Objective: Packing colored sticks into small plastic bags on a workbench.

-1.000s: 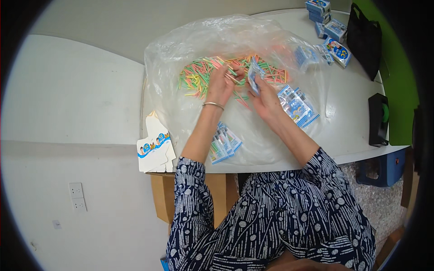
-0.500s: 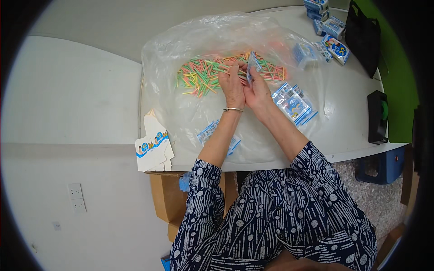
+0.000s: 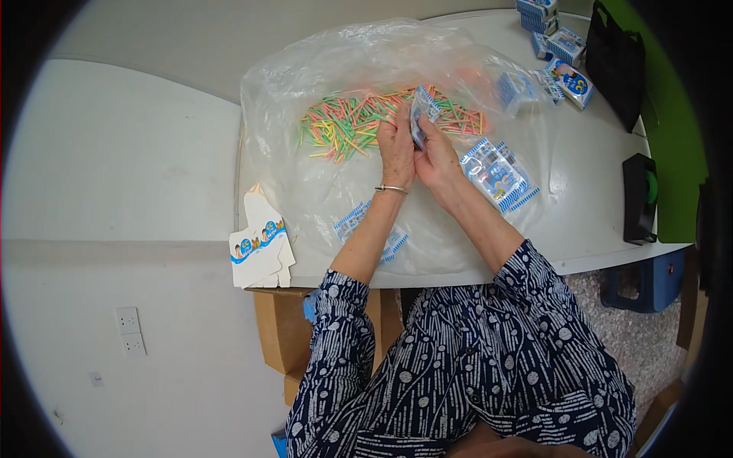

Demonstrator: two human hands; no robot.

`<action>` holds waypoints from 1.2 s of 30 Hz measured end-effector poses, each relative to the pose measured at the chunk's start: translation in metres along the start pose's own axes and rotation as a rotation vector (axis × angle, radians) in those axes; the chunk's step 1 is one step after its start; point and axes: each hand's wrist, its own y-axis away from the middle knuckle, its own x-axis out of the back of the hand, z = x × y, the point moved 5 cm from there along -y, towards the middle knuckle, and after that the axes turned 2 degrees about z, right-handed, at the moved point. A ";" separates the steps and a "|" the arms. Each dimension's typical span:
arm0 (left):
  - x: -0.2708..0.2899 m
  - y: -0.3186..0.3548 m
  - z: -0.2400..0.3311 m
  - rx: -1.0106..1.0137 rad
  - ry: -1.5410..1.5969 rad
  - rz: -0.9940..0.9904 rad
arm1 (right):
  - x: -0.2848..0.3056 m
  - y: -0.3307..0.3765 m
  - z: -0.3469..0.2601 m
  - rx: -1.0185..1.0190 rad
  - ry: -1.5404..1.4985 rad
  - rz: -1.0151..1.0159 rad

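Observation:
A small clear plastic packet (image 3: pixel 421 114) with blue-and-white striped printing stands tilted between my two hands, over a heap of thin pink, green and yellow candy-like sticks (image 3: pixel 343 126). My right hand (image 3: pixel 437 158) grips its right side, thumb against the film. My left hand (image 3: pixel 395 156) is closed at its left side, with its fingertips partly hidden. The sticks lie on a large clear plastic bag (image 3: pixel 294 183) spread across the table. Flat packets (image 3: pixel 496 175) lie right of my right wrist, and more packets (image 3: pixel 353 221) lie partly under my left forearm.
White printed cartons (image 3: pixel 261 243) lie folded flat at the table's front left corner. At the far right are small blue-and-white boxes (image 3: pixel 566 44) and a black bag (image 3: pixel 615 65). A black tape dispenser (image 3: pixel 636 198) stands at the right edge, above a blue stool (image 3: pixel 645 284).
The sticks that showed between my left fingers are no longer visible there. My left hand has shifted slightly right, closer against the packet. The packet now stands more open to view.

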 end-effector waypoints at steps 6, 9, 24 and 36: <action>-0.003 -0.014 0.018 0.094 0.295 0.079 | -0.003 -0.002 -0.015 -0.075 0.050 -0.146; 0.023 -0.026 0.007 0.262 0.614 0.200 | -0.002 0.009 -0.026 -0.018 0.226 -0.104; 0.031 -0.020 -0.005 0.371 0.599 0.202 | 0.013 0.037 -0.071 0.009 0.826 -0.314; 0.000 -0.006 0.050 0.081 0.484 -0.092 | 0.024 0.052 -0.077 -0.206 1.040 -0.421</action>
